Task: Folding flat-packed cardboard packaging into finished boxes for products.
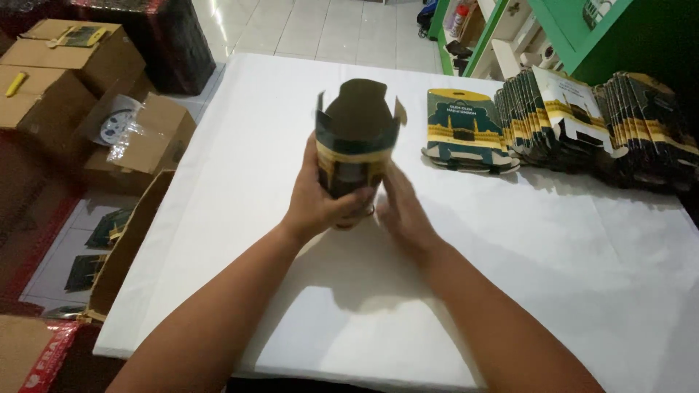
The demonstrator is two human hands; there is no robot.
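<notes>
I hold a small dark green and yellow printed cardboard box (358, 135) upright above the white table (553, 240), its top flaps standing open. My left hand (318, 196) wraps around the box's left side and lower front. My right hand (403, 207) rests against its lower right side, fingers flat along the base. The bottom of the box is hidden behind my fingers.
A flat unfolded box (464, 131) of the same print lies at the back of the table. A long row of several flat boxes (597, 124) leans to the right of it. Brown cartons (73, 80) stand on the floor at the left. Green shelving (568, 36) rises behind.
</notes>
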